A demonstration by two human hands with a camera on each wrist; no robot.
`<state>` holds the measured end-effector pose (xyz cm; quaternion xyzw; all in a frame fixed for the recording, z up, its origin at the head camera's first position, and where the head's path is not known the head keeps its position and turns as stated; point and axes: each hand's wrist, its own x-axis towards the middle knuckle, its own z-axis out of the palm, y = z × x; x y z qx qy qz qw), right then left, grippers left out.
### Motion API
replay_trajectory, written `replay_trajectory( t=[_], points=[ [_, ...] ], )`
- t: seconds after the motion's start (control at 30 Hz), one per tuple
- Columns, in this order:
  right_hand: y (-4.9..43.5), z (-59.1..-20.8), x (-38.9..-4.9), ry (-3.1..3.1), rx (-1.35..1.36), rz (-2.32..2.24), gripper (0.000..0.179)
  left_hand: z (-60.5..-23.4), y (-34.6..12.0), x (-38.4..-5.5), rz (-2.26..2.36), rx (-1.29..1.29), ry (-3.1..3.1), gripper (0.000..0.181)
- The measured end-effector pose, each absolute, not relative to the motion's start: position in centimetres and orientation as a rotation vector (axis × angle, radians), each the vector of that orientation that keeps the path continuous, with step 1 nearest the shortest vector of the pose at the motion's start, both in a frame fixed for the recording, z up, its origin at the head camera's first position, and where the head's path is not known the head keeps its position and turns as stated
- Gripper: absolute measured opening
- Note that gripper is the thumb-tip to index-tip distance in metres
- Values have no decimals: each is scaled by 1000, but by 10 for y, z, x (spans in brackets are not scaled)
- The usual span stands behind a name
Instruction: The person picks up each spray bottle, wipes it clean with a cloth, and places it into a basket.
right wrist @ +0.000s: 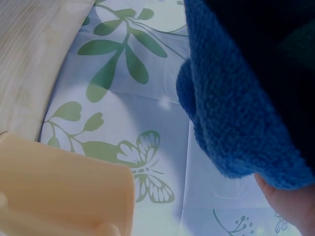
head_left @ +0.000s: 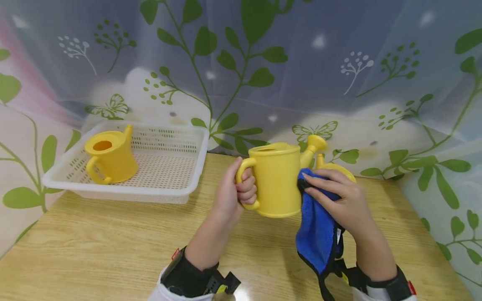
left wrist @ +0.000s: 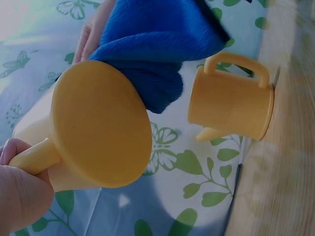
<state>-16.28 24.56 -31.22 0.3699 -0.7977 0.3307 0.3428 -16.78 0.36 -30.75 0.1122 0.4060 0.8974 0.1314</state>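
Okay, quick log from my remote feed, held can as landmark. The left grip (head_left: pixel 231 190), a bare hand, is wrapped round the handle (head_left: pixel 246 165) of the yellow watering can (head_left: pixel 278 184), curled fingers and all. I read that can as lifted: upright in the head view, its base in full sight of the left wrist camera. Its spout head (head_left: pixel 318 142) points away from that hand.

Right grip (head_left: pixel 344 196) is on the spout side of the held can, holding a blue cloth (head_left: pixel 316 221) against its wall. I get long fingers laid over the fabric, thumb side mostly hidden, so I can't tell how tightly it closes. Cloth hangs loose below, dark edging.

Just beyond the held can, on its right, I have a second can (left wrist: pixel 231 103), standing on the desk (head_left: pixel 113 242), partly covered by the right hand in the head view. Well left of the held can: white basket (head_left: pixel 150 192) with a third can (head_left: pixel 116 161) upright inside, at the basket's left end. Leaf-print fabric (head_left: pixel 260 102) behind the held can.
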Motion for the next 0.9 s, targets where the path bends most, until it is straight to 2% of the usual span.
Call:
replay_trajectory(
  t=[0.07,0.17,0.5,0.9],
  points=[
    [245,-315,-164,-2083,999,859,39,-307,1,-169,2639,321,1158,46],
    [245,-318,-166,-2127,1030,853,45,-307,-4,-170,2687,301,1129,47],
    [251,-317,-165,-2318,1025,811,40,-305,-11,-177,2758,295,1116,45],
    [247,-311,-162,-2259,872,765,39,-306,-2,-173,2639,384,1123,48]
  ],
)
